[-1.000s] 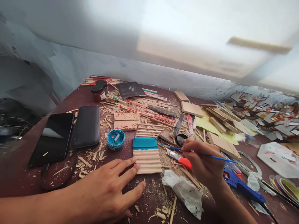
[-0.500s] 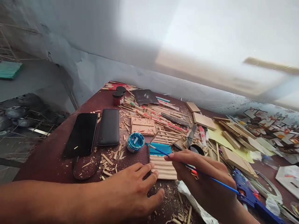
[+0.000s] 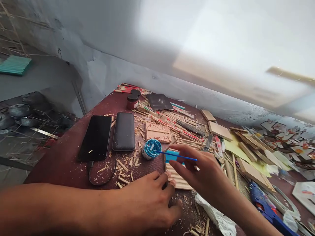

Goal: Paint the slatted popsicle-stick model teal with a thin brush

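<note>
My right hand is closed on a paintbrush with a thin blue handle. The brush's tip is in an open jar of blue paint. Below that hand lies a small ridged wooden panel, its far end painted blue and the rest bare wood; the hand covers part of it. My left hand rests palm down, fingers apart, with fingertips at the panel's near left edge.
A phone and a black power bank lie left, joined by a cable. Dark-lidded jars, sticks and shavings are spread behind. Wooden blocks and a blue glue gun lie right; crumpled white plastic is in front.
My right hand has lifted the brush off the panel's blue end and brought its tip left into the paint jar. The view has shifted slightly; my left hand stays by the panel.
</note>
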`<move>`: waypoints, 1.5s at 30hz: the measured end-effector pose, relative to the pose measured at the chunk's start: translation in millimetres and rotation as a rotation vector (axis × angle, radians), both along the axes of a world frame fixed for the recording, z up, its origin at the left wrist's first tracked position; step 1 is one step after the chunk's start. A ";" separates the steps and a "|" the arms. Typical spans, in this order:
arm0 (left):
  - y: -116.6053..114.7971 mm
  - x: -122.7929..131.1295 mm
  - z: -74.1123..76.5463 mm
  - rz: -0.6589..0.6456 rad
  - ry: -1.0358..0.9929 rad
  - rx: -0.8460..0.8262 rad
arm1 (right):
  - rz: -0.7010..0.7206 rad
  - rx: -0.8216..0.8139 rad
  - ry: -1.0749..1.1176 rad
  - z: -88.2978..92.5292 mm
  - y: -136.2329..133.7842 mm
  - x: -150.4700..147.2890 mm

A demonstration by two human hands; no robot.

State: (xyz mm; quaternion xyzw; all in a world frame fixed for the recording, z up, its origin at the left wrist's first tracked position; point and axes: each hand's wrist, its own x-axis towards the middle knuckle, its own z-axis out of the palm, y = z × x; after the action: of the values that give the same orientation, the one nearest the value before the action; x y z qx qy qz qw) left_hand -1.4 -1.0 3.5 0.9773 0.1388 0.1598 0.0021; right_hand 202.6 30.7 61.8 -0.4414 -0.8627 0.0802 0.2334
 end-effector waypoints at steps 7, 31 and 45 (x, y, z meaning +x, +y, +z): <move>-2.9 1.0 -8.9 0.008 -0.009 -0.054 | -0.107 0.051 -0.171 1.8 -59.5 90.1; -6.1 9.5 -11.7 0.105 0.015 -0.148 | 0.147 -0.109 -0.386 -30.9 -4.9 26.3; -1.9 32.5 -17.4 0.212 -0.183 0.023 | 0.172 -0.167 -0.314 -31.3 6.0 37.7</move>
State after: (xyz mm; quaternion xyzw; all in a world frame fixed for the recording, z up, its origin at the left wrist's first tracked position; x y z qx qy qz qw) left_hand 31.1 -2.9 -13.8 0.9385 0.2387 0.2492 -0.0133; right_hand 240.3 36.7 30.5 -0.3910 -0.9134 0.1014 0.0509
